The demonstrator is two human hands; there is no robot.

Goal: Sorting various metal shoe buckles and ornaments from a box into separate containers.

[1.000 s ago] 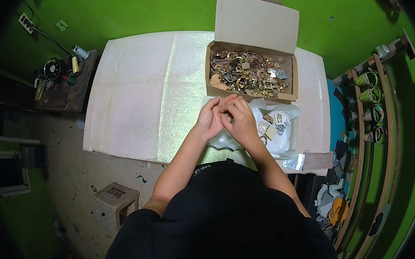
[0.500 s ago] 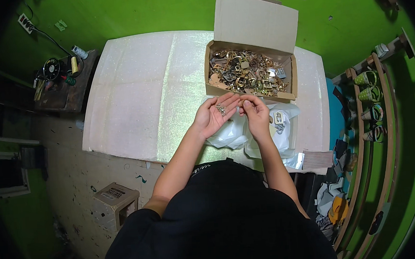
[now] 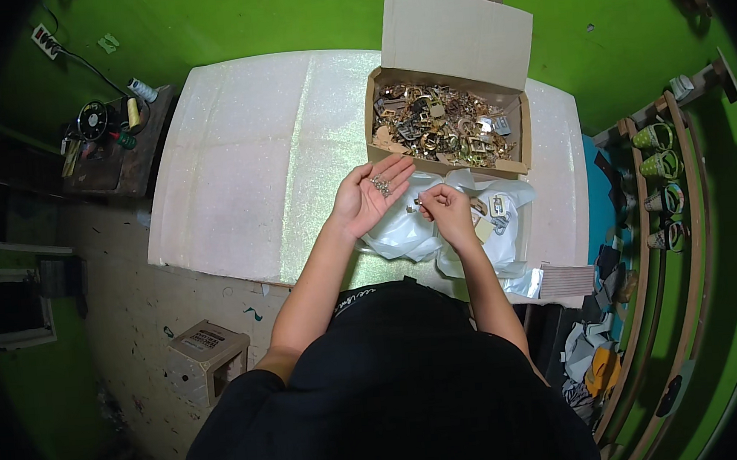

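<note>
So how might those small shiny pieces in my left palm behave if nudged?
The small shiny pieces will probably scatter easily, lying loose on the open left hand. They look metallic, so perhaps stiff and slippery.

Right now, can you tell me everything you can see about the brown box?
The brown box looks like cardboard, long and low. Its lid is open, standing up at the back, showing a paler inside. Jumbled gold, silver and dark metal pieces, some like buckles, lie heaped inside. The box sits flat on the pale, shiny table covering. The left hand overlaps its front edge in this view; I can't tell if they touch.
</note>
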